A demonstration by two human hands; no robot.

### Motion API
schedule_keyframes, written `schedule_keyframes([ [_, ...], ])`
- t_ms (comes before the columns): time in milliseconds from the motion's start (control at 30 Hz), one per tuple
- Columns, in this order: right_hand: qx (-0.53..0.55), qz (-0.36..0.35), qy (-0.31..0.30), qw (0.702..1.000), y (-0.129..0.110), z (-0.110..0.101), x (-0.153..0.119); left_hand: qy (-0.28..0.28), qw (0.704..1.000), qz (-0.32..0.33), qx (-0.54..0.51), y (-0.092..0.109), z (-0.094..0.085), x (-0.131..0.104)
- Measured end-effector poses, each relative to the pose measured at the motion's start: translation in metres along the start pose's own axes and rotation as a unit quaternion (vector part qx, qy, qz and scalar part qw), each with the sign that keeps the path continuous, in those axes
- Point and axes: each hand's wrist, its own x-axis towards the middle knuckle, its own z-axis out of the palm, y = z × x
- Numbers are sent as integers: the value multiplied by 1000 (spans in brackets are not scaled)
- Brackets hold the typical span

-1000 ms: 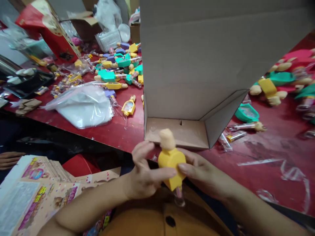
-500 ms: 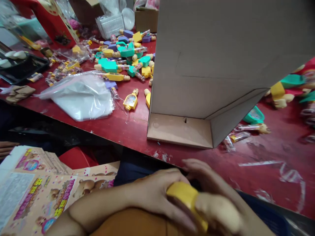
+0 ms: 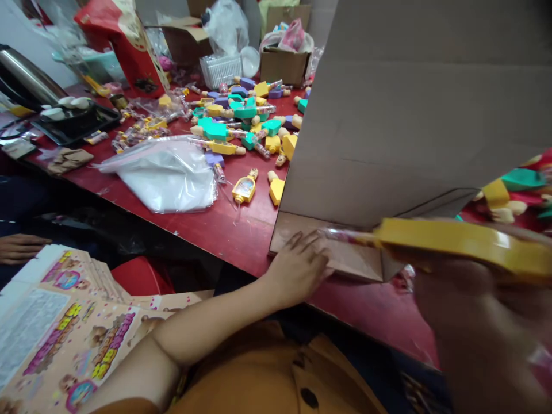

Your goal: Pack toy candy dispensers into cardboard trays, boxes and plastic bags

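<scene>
Right hand (image 3: 478,310) fingers clamped on yellow toy (image 3: 457,244) (blurred, close to lens). Left hand (image 3: 297,267), fingers apart, rests on cardboard box (image 3: 388,115) flap. Toy probably light, rigid plastic; hold by broad body.

Red tabletop (image 3: 241,221) strewn with bright toys, clear plastic bags (image 3: 166,178), cardboard boxes (image 3: 284,64) at back, dark floor beneath

We see even, bright indoor light with soft shadows. At four o'clock, the near right hand (image 3: 483,322) is badly blurred; edges bend.
</scene>
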Motion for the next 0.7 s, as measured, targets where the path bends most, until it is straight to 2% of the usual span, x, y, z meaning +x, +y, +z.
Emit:
schedule_keyframes([
  [67, -28, -105, 67, 992, -1, 30, 36, -31, 997, 15, 75, -4, 19, 3],
  [133, -82, -166, 57, 981, -1, 60, 65, -25, 993, 6, 116, -4, 34, 3],
  [200, -125, -187, 27, 974, -2, 79, 84, 3, 992, 1, 129, -2, 40, 1],
  [300, -145, -162, -16, 976, -10, 81, 96, -2, 992, -4, 130, 1, 36, 0],
  [433, -197, -153, -83, 965, -18, 81, 104, -90, 989, -15, 118, 3, 25, 3],
  [600, -208, -181, -16, 961, 5, 103, 103, -98, 990, -16, 97, 2, 33, 4],
  [700, -261, -226, 37, 938, 10, 105, 98, -91, 990, -18, 109, -1, 39, 2],
])
